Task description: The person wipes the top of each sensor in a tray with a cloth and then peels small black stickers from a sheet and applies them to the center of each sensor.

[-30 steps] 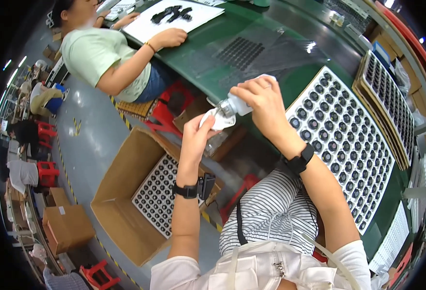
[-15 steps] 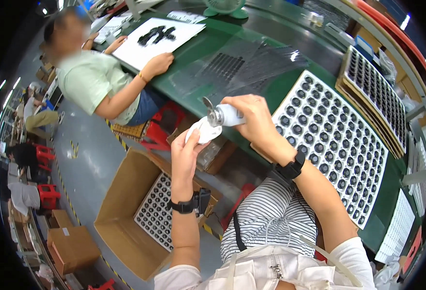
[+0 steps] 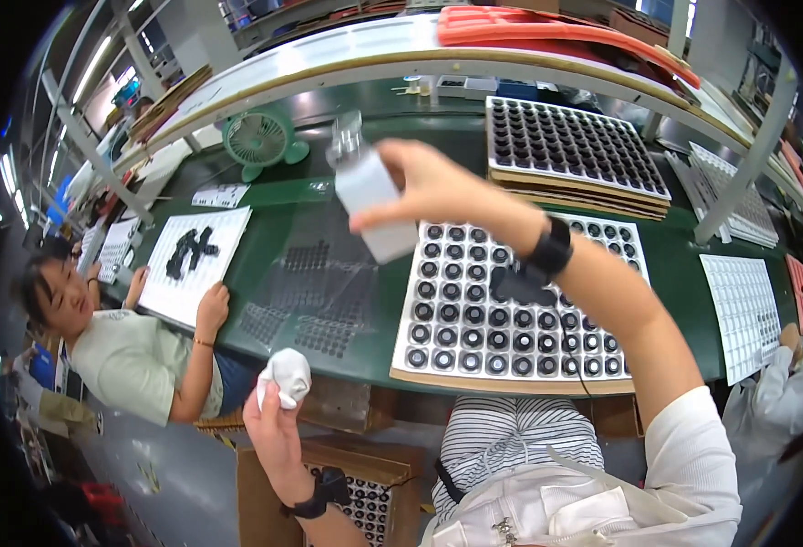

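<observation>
My right hand [image 3: 424, 187] is wrapped round a white bottle [image 3: 372, 196] with a metal flip top, held up over the green table [image 3: 356, 360]. The bottle leans to the left, its lid raised. My left hand [image 3: 276, 433] grips a bunched white cloth [image 3: 288, 372] near the table's front edge, lower and further left than the bottle. Bottle and cloth are well apart. Beneath my right forearm lies a white tray [image 3: 401, 351] filled with rows of black round parts. My arm hides some of those parts.
Clear plastic sheets [image 3: 306, 305] with black dots lie left of the tray. Behind stand a stack of filled trays [image 3: 576, 150] and a green fan [image 3: 260, 144]. A co-worker [image 3: 133, 360] sits at left by a white board [image 3: 166, 292]. A cardboard box [image 3: 256, 492] sits below.
My right hand has lifted the bottle up and away from the cloth. My left hand has moved left and lower with the cloth. The view has turned up towards the table.
</observation>
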Action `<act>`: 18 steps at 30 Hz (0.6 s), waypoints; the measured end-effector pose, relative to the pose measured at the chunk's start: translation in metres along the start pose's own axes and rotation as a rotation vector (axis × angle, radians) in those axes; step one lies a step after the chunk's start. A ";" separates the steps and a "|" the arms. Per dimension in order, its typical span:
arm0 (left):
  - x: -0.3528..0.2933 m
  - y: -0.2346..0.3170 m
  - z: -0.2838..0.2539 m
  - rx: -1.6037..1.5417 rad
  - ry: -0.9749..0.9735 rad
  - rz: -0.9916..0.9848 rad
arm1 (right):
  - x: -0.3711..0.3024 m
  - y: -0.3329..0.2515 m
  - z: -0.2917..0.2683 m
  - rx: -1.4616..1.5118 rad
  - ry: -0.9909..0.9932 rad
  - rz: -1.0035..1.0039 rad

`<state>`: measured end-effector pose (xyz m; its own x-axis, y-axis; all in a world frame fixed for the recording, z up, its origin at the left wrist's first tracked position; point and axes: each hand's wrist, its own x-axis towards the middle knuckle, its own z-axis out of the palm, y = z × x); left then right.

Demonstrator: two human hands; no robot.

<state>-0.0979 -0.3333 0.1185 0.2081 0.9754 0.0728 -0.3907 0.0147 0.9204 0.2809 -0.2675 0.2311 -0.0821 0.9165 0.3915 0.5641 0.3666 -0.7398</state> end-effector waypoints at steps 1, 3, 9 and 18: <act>-0.001 -0.003 -0.006 0.041 0.029 -0.034 | 0.020 -0.003 -0.020 -0.055 0.042 -0.024; -0.005 -0.010 -0.008 0.086 0.029 -0.067 | 0.062 0.003 -0.065 -0.194 0.177 -0.045; -0.064 -0.046 -0.016 0.092 0.118 -0.251 | 0.172 0.000 -0.136 -0.524 0.512 0.095; -0.097 -0.050 -0.020 -0.016 0.230 -0.323 | 0.225 0.084 -0.148 -0.568 0.798 0.136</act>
<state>-0.1169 -0.4243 0.0580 0.1170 0.9437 -0.3095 -0.3526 0.3308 0.8754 0.4312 -0.0541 0.3383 0.4727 0.4922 0.7310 0.8553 -0.0564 -0.5151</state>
